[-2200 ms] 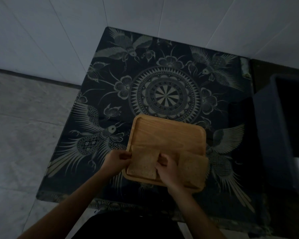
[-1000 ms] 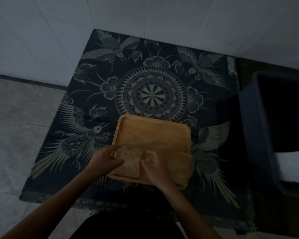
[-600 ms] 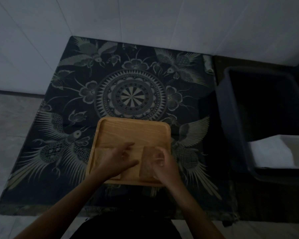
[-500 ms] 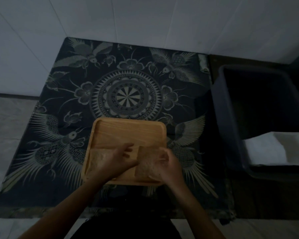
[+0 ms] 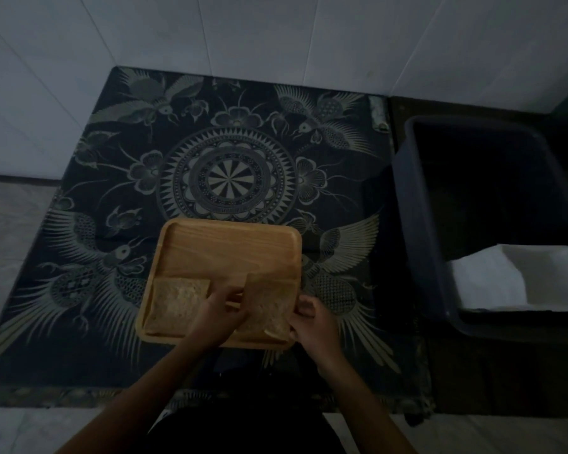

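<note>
Bread slice [image 5: 271,306] at near right of tray [image 5: 230,253], side edges pinched by curled fingers of left hand [image 5: 218,314] and right hand [image 5: 313,326]. Had shifted left hand off other slice [image 5: 177,304], bare at near left.

The far half of the wooden tray [image 5: 230,250] is open wood. Beyond it the patterned cloth [image 5: 227,178] on the bench runs free to the tiled wall [image 5: 276,37], which closes the back. The cloth left of the tray is open too. The left slice [image 5: 177,303] and right slice [image 5: 269,306] fill the near half, with the left hand [image 5: 218,311] between them. The tall dark bin [image 5: 417,224] walls off the right, near the tray.
</note>
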A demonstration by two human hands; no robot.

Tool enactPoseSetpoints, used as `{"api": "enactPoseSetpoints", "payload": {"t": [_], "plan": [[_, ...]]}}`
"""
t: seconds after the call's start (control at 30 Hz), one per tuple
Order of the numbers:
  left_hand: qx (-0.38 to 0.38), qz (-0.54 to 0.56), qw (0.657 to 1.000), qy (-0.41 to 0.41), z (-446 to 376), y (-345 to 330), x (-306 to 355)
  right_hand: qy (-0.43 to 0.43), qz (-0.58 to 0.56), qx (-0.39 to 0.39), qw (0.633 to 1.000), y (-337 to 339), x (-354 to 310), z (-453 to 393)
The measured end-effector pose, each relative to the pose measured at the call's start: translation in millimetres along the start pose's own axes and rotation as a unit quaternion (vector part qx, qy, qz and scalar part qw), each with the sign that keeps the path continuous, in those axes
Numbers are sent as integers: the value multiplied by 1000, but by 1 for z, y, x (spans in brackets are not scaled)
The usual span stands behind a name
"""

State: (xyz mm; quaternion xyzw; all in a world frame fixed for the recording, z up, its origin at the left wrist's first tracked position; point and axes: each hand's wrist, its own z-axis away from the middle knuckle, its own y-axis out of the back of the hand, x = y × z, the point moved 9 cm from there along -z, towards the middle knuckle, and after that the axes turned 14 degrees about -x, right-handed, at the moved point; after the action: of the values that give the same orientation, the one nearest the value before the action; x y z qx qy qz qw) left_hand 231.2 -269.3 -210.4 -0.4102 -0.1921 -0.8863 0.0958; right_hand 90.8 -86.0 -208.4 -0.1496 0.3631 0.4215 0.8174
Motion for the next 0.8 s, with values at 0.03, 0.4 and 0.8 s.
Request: {"api": "enactPoseSetpoints", "payload": {"t": [0.03, 0.4, 0.8], "plan": [[0, 4, 1000, 3, 1, 0, 1, -10, -22, -1, 1000, 0, 3, -1], [-9, 57, 998, 12, 9, 2, 9, -62, -137, -33, 988, 2, 6, -1], [-21, 97, 995, -5, 8, 46, 26, 1, -119, -86, 989, -20, -37, -6]]}}
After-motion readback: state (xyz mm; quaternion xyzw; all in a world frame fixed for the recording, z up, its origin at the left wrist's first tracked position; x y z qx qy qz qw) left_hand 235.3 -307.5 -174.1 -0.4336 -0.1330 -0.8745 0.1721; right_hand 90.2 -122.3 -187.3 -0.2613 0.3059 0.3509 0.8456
